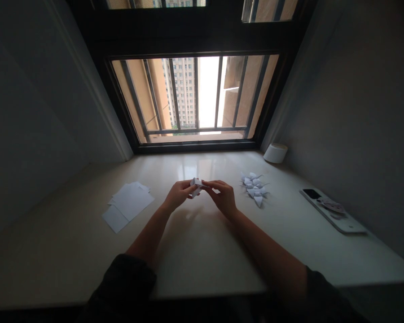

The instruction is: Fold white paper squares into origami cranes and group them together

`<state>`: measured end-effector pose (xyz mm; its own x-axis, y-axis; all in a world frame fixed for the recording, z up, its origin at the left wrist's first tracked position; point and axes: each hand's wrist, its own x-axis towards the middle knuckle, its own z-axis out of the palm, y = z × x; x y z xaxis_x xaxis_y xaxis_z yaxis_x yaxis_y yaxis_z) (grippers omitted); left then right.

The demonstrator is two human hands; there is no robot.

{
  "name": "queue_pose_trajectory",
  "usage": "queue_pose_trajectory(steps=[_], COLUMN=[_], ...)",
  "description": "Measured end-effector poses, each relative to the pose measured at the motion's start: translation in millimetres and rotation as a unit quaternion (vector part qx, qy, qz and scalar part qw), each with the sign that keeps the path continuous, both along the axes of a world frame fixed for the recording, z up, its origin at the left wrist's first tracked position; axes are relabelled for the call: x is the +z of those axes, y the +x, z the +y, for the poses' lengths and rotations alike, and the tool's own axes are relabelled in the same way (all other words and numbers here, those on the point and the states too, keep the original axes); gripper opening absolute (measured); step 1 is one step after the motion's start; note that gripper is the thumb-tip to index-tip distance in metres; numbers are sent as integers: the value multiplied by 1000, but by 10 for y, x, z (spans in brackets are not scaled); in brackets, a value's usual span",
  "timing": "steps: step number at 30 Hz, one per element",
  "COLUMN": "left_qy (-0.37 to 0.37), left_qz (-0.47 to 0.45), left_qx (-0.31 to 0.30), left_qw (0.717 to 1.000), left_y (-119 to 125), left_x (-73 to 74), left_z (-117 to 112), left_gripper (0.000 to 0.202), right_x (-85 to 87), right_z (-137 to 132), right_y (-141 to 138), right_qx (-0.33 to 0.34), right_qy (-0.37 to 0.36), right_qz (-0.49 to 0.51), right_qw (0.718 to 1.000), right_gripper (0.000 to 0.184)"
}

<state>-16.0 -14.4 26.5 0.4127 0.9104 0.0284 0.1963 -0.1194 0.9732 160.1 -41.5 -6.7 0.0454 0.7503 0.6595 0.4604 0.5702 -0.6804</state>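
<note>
Between my two hands, raised above the white sill, is a small piece of folded white paper [195, 185]. My left hand [180, 195] is closed on its left side, thumb in front. On the other side, my right hand [222, 194] pinches the paper's right edge between thumb and fingers. To the right of my right hand lies a cluster of folded paper pieces [255, 187] with pointed ends. Several flat white paper sheets [129, 206] lie overlapped to the left of my left hand.
A phone [333, 211] with a picture on its back lies near the right wall. The white cup-like object [275, 153] stands in the back right corner. Beyond the sill is a dark-framed window [195, 147] with bars outside. The sill's front edge [208, 296] runs below my forearms.
</note>
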Motion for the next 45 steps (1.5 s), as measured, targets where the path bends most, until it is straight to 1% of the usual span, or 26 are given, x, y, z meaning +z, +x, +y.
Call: queue_pose_trajectory(steps=[5,8,11,13,15,17,19,21,26,28,31,35,40,42,45], left_qy=[-3,6,27,34,22,-7,-37,-58,-44,-41,-45,-40,7,32,70], left_qz=[8,16,5,-30,-79,-135,-181,-200,-172,-160,-169,-188,-193,-187,-170], left_qx=[-2,3,42,77,83,68,58,64,115,117,115,125,173,182,180], left_qw=[1000,1000,999,996,993,988,981,976,978,979,978,973,966,965,966], left_y=[8,16,16,11,9,17,42,79,161,173,178,188,223,233,235], left_x=[11,-27,-90,-114,-115,-104,-101,-120,-248,-300,-348,-365,-374,-381,-389], left_z=[-1,21,62,84,93,85,66,43,16,20,26,21,10,9,11], left_gripper=[38,37,43,46,48,54,61,62,56,55,57,55,45,40,34], right_x=[-15,-19,-3,13,21,17,4,-13,-44,-46,-31,1,-5,-14,-27], right_z=[8,12,11,12,22,40,60,75,72,64,48,28,26,28,32], right_y=[11,11,3,-7,-20,-35,-50,-66,-101,-110,-116,-113,-120,-121,-114], right_qx=[12,7,-2,-11,-15,2,38,67,80,87,97,93,103,94,62], right_qy=[2,6,7,14,12,-13,-45,-63,-66,-69,-68,-64,-66,-66,-78], right_qz=[-4,-6,-20,-18,7,49,90,117,137,149,152,136,138,138,131], right_qw=[1000,1000,1000,1000,1000,999,994,989,985,983,981,984,983,984,986], right_gripper=[21,21,26,36,44,43,39,37,36,35,35,33,35,35,34])
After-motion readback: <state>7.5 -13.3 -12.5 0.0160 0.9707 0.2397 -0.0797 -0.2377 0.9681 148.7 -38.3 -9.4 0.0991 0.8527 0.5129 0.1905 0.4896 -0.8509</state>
